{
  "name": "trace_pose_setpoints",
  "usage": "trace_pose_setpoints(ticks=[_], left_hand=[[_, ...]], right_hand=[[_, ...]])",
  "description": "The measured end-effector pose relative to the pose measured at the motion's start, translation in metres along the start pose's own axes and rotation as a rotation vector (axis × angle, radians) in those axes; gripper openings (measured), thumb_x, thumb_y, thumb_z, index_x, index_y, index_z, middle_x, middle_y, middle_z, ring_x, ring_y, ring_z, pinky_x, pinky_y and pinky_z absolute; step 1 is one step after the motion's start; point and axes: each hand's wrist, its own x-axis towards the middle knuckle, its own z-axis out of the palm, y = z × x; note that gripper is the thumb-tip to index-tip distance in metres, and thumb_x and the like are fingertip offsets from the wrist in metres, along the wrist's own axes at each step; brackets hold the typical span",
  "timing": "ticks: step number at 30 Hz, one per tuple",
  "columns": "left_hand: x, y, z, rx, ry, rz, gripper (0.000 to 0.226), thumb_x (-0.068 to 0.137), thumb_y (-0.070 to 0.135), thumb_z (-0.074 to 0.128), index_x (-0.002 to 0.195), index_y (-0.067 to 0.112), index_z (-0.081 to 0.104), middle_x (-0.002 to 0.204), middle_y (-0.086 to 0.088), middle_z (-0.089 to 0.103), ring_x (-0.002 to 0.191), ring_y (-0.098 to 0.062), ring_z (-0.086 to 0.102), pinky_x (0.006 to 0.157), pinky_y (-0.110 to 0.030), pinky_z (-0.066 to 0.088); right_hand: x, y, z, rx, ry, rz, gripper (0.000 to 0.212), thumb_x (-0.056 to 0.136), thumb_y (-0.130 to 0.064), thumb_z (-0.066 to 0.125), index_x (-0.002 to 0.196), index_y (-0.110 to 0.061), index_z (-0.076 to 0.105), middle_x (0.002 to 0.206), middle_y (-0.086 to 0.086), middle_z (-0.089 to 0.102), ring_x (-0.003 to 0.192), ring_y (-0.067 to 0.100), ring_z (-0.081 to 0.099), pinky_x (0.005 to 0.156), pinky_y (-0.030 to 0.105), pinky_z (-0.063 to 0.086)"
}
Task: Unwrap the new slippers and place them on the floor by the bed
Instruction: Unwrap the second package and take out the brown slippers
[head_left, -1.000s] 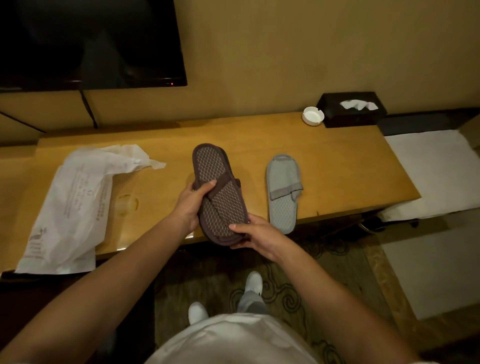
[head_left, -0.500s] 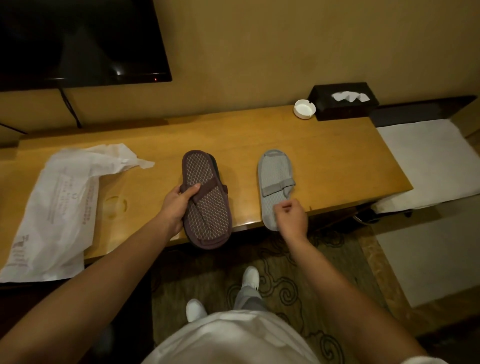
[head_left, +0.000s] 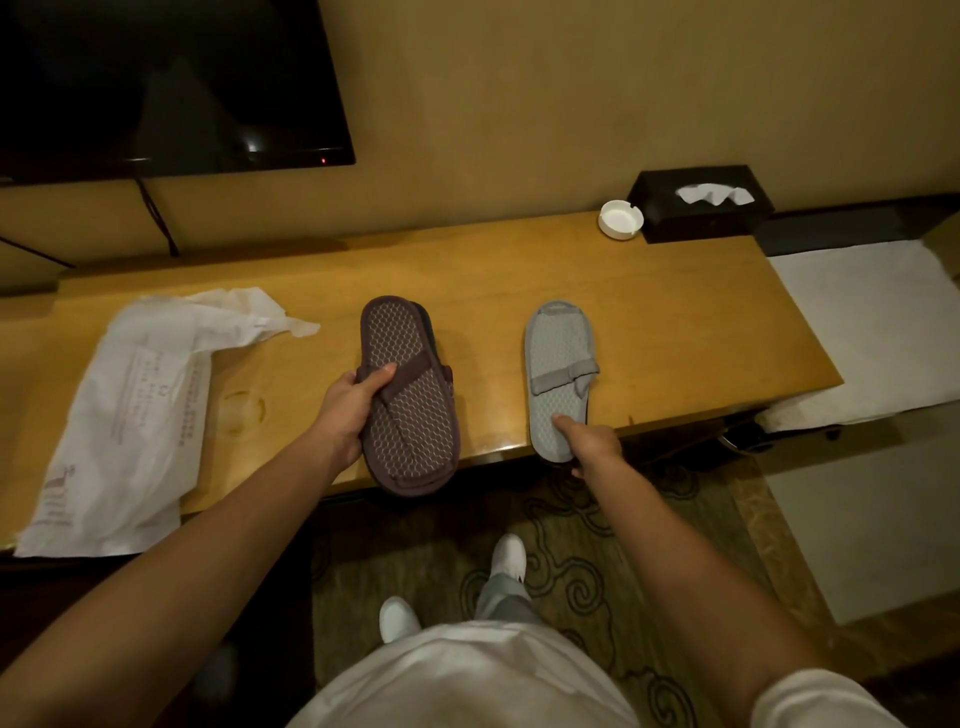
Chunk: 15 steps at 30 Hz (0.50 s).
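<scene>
With both pairs out of the torn white paper wrapper (head_left: 119, 410), the left hand (head_left: 345, 410) grips the brown mesh-soled slippers (head_left: 408, 400) while the right hand (head_left: 589, 444) pinches the grey slippers (head_left: 556, 374) overhanging the wooden worktop (head_left: 701, 332), seemingly to carry them off.

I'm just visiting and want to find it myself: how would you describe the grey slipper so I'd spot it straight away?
Look at the long wooden desk under the wall-mounted TV. Near its front edge, right of the middle, lies the grey slipper, sole up, its heel gripped by the right hand. Unlike the brown slipper held in the left hand, it is pale grey and rests on the desk.
</scene>
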Motion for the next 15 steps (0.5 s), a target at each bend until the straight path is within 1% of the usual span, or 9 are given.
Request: trace_pose_setpoints(ticks=[2,3,6,8,9,11,13,14,15], left_hand=[[-0.001,0.001,-0.003,0.003,0.000,0.001,0.047,0.092,0.026,0.074,0.130,0.005,0.056,0.118,-0.018,0.073,0.100,-0.034,0.073,0.086,-0.050,0.060],[-0.001,0.001,-0.003,0.008,-0.003,0.002,0.048,0.091,0.026,0.075,0.130,0.006,0.055,0.118,-0.017,0.073,0.099,-0.033,0.074,0.084,-0.048,0.060],[-0.003,0.003,-0.006,0.022,-0.026,0.013,0.051,0.091,0.028,0.075,0.133,0.008,0.054,0.119,-0.016,0.073,0.101,-0.032,0.074,0.082,-0.046,0.060],[-0.005,0.003,-0.008,0.023,-0.040,0.019,0.051,0.091,0.027,0.075,0.133,0.009,0.053,0.120,-0.015,0.073,0.102,-0.033,0.074,0.083,-0.047,0.060],[-0.006,0.003,-0.008,0.022,-0.050,0.017,0.050,0.092,0.027,0.075,0.133,0.009,0.053,0.120,-0.015,0.073,0.102,-0.033,0.074,0.085,-0.048,0.060],[-0.010,0.003,-0.013,0.013,-0.058,0.017,0.048,0.092,0.025,0.074,0.133,0.009,0.054,0.120,-0.016,0.073,0.102,-0.033,0.073,0.087,-0.049,0.060],[-0.013,0.005,-0.014,0.013,-0.071,0.015,0.046,0.093,0.024,0.073,0.132,0.008,0.055,0.119,-0.017,0.073,0.101,-0.032,0.074,0.084,-0.046,0.060],[-0.014,0.006,-0.018,0.017,-0.069,0.019,0.046,0.092,0.024,0.074,0.132,0.009,0.055,0.119,-0.017,0.073,0.100,-0.032,0.074,0.081,-0.045,0.061],[-0.015,0.006,-0.018,0.021,-0.074,0.018,0.046,0.092,0.024,0.074,0.131,0.009,0.056,0.119,-0.017,0.073,0.099,-0.032,0.074,0.080,-0.044,0.061]], right_hand=[[-0.001,-0.003,0.000,-0.023,-0.035,-0.008,0.072,0.085,-0.047,0.077,0.140,-0.006,0.054,0.140,0.012,0.059,0.126,0.033,0.056,0.080,0.039,0.053],[-0.001,-0.004,-0.001,-0.045,-0.054,-0.021,0.071,0.084,-0.048,0.077,0.138,-0.008,0.056,0.137,0.011,0.060,0.122,0.033,0.058,0.076,0.037,0.053],[-0.004,-0.008,-0.003,-0.067,-0.151,-0.077,0.062,0.082,-0.049,0.079,0.129,-0.013,0.061,0.124,0.006,0.067,0.102,0.026,0.066,0.061,0.031,0.053],[-0.006,-0.013,-0.004,-0.018,-0.244,-0.101,0.056,0.083,-0.048,0.079,0.126,-0.016,0.063,0.117,0.006,0.072,0.094,0.026,0.071,0.057,0.030,0.054],[-0.006,-0.015,-0.005,0.016,-0.286,-0.100,0.054,0.083,-0.048,0.078,0.125,-0.017,0.064,0.115,0.006,0.074,0.094,0.026,0.073,0.058,0.030,0.055],[-0.005,-0.023,0.000,0.098,-0.335,-0.094,0.048,0.086,-0.046,0.077,0.124,-0.019,0.065,0.114,0.003,0.075,0.099,0.024,0.072,0.067,0.034,0.059],[-0.001,-0.029,0.003,0.209,-0.324,-0.106,0.043,0.091,-0.034,0.075,0.128,-0.016,0.064,0.117,0.001,0.072,0.104,0.020,0.068,0.076,0.035,0.058],[0.000,-0.031,0.006,0.255,-0.308,-0.122,0.040,0.091,-0.025,0.073,0.129,-0.013,0.064,0.120,0.003,0.071,0.106,0.021,0.067,0.082,0.036,0.057],[0.001,-0.033,0.006,0.289,-0.277,-0.143,0.035,0.091,-0.019,0.071,0.124,-0.011,0.065,0.123,0.007,0.070,0.108,0.024,0.066,0.088,0.039,0.057]])
